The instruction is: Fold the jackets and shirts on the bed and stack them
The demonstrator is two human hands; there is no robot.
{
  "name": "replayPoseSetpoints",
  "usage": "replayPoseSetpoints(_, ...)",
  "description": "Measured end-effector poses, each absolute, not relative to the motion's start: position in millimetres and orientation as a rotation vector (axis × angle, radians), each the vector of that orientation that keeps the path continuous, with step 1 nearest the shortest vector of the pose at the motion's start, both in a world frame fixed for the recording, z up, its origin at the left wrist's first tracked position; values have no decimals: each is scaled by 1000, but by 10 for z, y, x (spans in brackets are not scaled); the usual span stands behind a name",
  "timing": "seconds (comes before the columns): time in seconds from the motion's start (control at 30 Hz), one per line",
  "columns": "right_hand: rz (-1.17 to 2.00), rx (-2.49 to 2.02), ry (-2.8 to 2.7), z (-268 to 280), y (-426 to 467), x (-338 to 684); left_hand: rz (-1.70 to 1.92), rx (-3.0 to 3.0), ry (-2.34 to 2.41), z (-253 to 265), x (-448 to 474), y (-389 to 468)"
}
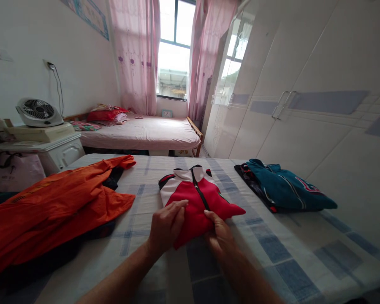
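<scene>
Red-and-white zip jacket (196, 203): laid folded on checked bedsheet (148, 181), between orange garment (66, 190) and teal zip jacket (281, 185) | right hand (220, 232): lower edge is pinched by fingers, thumb above, probably so the fold is kept | left hand (167, 221): fingers bent close together on the front, perhaps for steadying; whether cloth is pinched cannot be told

I get daylight from 1 window (174, 55), blown out white, its glare on the wardrobe (278, 63). My view stretches at the edges; the lower corners darken.
</scene>
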State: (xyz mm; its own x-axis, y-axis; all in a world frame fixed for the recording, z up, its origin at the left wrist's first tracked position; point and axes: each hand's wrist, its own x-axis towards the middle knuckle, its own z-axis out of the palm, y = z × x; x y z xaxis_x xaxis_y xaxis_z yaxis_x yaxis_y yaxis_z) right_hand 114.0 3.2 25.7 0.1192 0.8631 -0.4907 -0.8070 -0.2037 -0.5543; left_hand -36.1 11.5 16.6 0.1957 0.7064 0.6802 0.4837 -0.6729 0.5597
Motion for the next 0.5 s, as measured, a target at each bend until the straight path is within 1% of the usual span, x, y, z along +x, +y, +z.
replayPoseSetpoints(0.1, 1494, -917, -93, 590, -69, 1320, 1584, 1878, 1302, 173, -427, 221)
replayPoseSetpoints(0.2, 1489, -932, -115, 899, -181, 1525, 1569, 1679, 1402, 126, -459, 326)
replayPoseSetpoints(0.33, 1462, -947, -92, 1153, -154, 1834, 1569, 1615, 1354, 14, -459, 385)
replayPoseSetpoints(0.43, 1445, -907, -126, 1317, 100, 2096, 1599, 1643, 1359, -78, -480, 411)
replayPoseSetpoints(0.5, 1399, -847, -251, 1469, 366, 2277, 1580, 1646, 1382, -147, -512, 453)
